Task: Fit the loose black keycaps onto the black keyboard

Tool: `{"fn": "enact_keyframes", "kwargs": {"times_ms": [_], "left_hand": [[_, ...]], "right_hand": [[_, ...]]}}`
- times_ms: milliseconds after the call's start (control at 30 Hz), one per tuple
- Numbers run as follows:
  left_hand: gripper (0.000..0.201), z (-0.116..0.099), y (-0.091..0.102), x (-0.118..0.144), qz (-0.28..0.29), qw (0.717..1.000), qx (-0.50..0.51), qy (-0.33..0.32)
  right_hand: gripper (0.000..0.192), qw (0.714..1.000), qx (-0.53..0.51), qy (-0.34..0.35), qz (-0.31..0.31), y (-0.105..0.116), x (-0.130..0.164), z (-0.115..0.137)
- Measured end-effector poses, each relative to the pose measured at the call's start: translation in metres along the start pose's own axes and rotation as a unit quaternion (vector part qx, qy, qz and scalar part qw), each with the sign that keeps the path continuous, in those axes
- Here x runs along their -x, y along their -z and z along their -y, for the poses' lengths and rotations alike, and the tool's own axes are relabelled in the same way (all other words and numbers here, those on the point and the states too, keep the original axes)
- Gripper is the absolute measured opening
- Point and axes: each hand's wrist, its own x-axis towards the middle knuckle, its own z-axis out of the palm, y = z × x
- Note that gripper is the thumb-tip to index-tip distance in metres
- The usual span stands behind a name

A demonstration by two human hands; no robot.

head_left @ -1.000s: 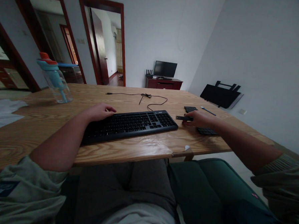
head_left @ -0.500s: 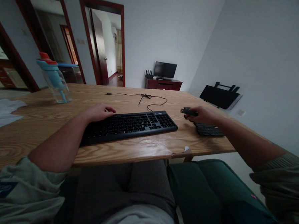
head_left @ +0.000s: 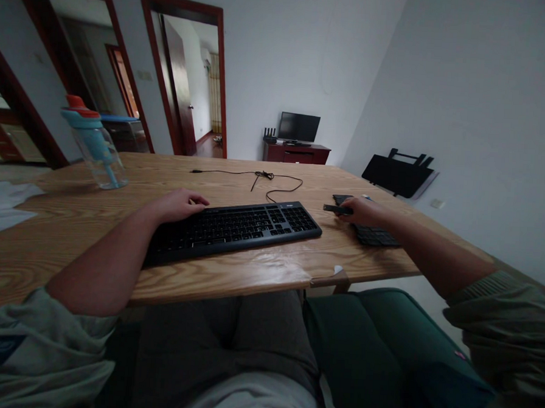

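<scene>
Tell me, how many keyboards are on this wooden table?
2. A large black keyboard lies in the middle, under the left hand. A smaller dark one lies to its right, partly hidden beneath the right hand, which holds a small dark stick.

I sit in a dim room with pale walls (head_left: 466, 74). Ahead, dark red door frames (head_left: 182, 7) open onto other rooms, and a television (head_left: 299, 127) stands on a low red cabinet (head_left: 296, 152) against the far wall.

The left hand (head_left: 177, 204) rests palm-down on the left end of a long black plastic keyboard (head_left: 234, 229). The right hand (head_left: 363, 211) pinches a small flat black bar (head_left: 337, 209) just off the keyboard's right end, above a dark keyed pad (head_left: 375, 235) lying under its wrist.
</scene>
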Motion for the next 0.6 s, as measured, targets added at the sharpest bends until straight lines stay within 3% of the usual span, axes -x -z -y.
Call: {"fn": "enact_keyframes", "kwargs": {"times_ms": [300, 600], "left_hand": [[0.060, 0.003, -0.001, -0.003, 0.006, 1.000, -0.001, 0.010], [0.052, -0.003, 0.001, 0.001, -0.003, 1.000, 0.013, 0.009]], "right_hand": [[0.023, 0.999, 0.020, -0.025, -0.024, -0.004, -0.001, 0.004], [0.020, 0.999, 0.017, -0.029, -0.039, -0.009, -0.007, -0.012]]}}
